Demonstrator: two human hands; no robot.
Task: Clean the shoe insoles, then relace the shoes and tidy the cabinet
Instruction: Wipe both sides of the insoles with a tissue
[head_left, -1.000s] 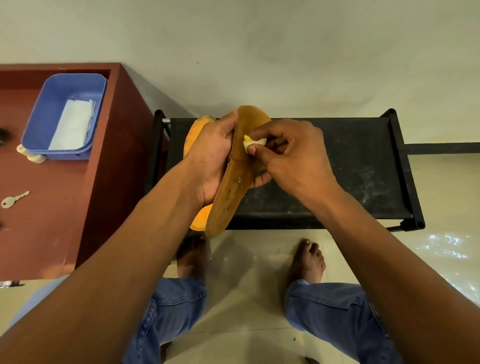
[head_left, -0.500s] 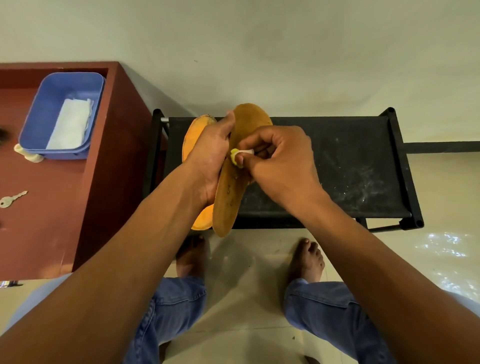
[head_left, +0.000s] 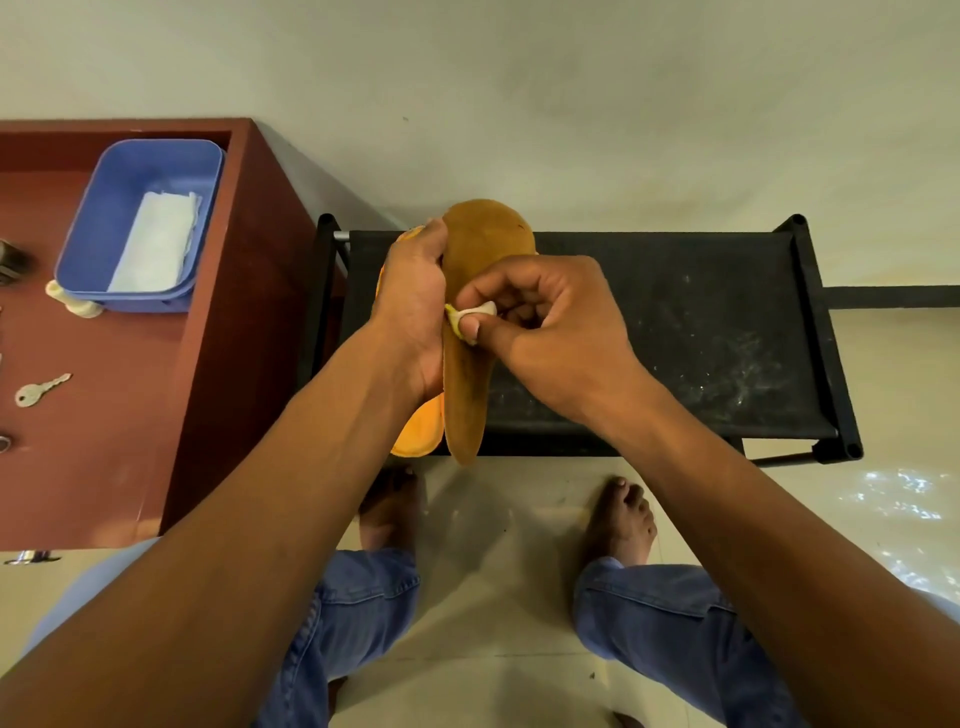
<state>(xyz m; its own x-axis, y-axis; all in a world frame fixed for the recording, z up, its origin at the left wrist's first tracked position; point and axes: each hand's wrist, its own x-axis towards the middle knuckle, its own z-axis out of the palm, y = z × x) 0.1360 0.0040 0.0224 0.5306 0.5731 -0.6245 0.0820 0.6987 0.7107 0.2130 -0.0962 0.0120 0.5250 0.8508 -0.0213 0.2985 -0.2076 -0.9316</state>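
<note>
**Inspector:** Pale wall (head_left: 571, 93) behind, glossy tile floor (head_left: 498, 545) below. Left side first.

**Assistant:** Red-brown cabinet (head_left: 130, 441) at far left. On its top, a blue tub (head_left: 104, 228) holding a folded white cloth (head_left: 156, 241). A small cream object (head_left: 72, 301) touches the tub's near corner; what it is cannot be told. A key (head_left: 39, 389) lies nearer, well apart from the tub.

**Inspector:** Centre?

**Assistant:** Black rack (head_left: 701, 322) just beside the cabinet, its top shelf dusty. Left hand (head_left: 415, 312) grips two insoles on edge above the rack's left end, fingers curled round them: a brown insole (head_left: 467, 400) toward the right, an orange insole (head_left: 421, 436) behind it, mostly hidden.

**Inspector:** Right hand?

**Assistant:** Right hand (head_left: 550, 332) has fingers curled, thumb and forefinger pinching a small white wad (head_left: 470, 314). The wad touches the brown insole's face about midway along.

**Inspector:** Below?

**Assistant:** Bare feet on the tiles, blue jeans (head_left: 670, 623) at the knees.
</note>
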